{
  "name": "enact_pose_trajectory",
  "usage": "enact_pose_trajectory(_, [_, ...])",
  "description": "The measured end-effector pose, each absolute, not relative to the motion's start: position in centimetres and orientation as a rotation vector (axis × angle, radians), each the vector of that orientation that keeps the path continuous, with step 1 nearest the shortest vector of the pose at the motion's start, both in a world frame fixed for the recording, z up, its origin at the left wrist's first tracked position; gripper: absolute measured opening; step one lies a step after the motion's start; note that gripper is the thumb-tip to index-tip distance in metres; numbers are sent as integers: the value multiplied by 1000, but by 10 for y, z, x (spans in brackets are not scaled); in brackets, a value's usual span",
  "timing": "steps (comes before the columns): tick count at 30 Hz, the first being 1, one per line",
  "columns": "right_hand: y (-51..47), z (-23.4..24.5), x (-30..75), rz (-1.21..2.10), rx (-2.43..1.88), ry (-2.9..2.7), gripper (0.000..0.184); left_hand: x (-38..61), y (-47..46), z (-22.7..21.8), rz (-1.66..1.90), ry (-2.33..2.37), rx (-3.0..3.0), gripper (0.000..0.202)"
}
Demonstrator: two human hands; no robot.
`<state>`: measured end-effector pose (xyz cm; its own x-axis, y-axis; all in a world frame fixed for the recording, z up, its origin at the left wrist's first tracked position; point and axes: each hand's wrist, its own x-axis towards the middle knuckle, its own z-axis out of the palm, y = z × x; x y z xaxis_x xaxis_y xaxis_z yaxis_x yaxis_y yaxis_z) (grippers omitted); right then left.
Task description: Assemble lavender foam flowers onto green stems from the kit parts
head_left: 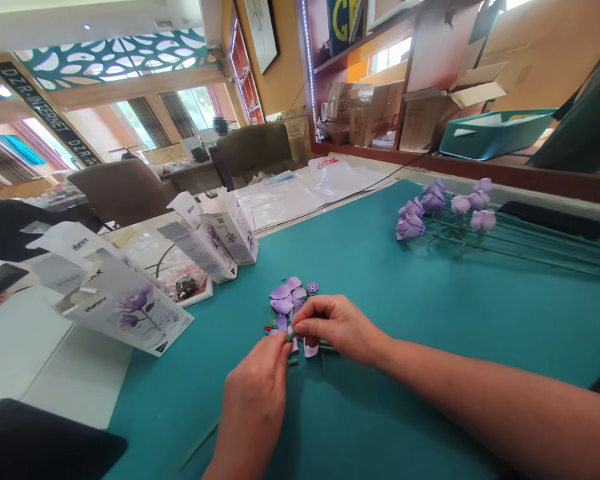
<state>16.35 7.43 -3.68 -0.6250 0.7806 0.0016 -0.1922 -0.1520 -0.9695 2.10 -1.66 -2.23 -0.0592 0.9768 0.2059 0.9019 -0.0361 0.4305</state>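
Observation:
My left hand [254,400] and my right hand [335,327] meet over a teal mat [405,320], their fingertips pinching a short green stem [291,337]. Lilac foam petals [282,300] lie in a loose heap just beyond my fingers, and my right hand partly hides them. A small round purple piece [313,287] rests beside the heap. A thin green stem [199,445] lies on the mat left of my left wrist. Several finished lilac flowers on long stems [430,215] lie at the far right of the mat.
Several white flower-printed boxes [125,300] stand open on the white table left of the mat. Plastic bags [300,193] lie beyond the mat. Chairs [123,190] stand behind them, and shelves hold cardboard boxes [365,113] and a teal basket [495,133].

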Motion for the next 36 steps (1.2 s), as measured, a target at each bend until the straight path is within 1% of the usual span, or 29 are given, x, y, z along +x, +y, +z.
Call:
enact_pose_trajectory(5, [80, -28, 167, 1971, -687, -1377, 29, 18, -17, -21, 742, 2087, 2054, 31])
enact_pose_trajectory(10, [81, -28, 168, 1954, -685, -1400, 25, 16, -16, -25, 791, 2056, 2162, 29])
enact_pose_trajectory(15, [79, -32, 168, 1931, -649, -1417, 27, 18, -18, -26, 828, 1999, 2237, 28])
enact_pose_trajectory(19, [77, -33, 167, 1906, -638, -1435, 25, 20, -18, -26, 825, 1987, 2224, 27])
enact_pose_trajectory(23, [78, -32, 168, 1855, -679, -1535, 19, 19, -15, -25, 785, 2022, 2134, 30])
enact_pose_trajectory(26, [87, -29, 175, 1636, -729, -1732, 18, 12, -12, -19, 751, 2097, 2014, 33])
enact_pose_trajectory(31, [108, -29, 191, 901, -934, -2139, 20, -2, -12, -5, 638, 2346, 1777, 36])
enact_pose_trajectory(33, [112, -32, 193, 727, -951, -2302, 23, -2, -13, -1, 594, 2407, 1723, 35])
enact_pose_trajectory(36, [111, -38, 191, 570, -941, -2480, 28, -1, -12, 1, 483, 2399, 1695, 35])
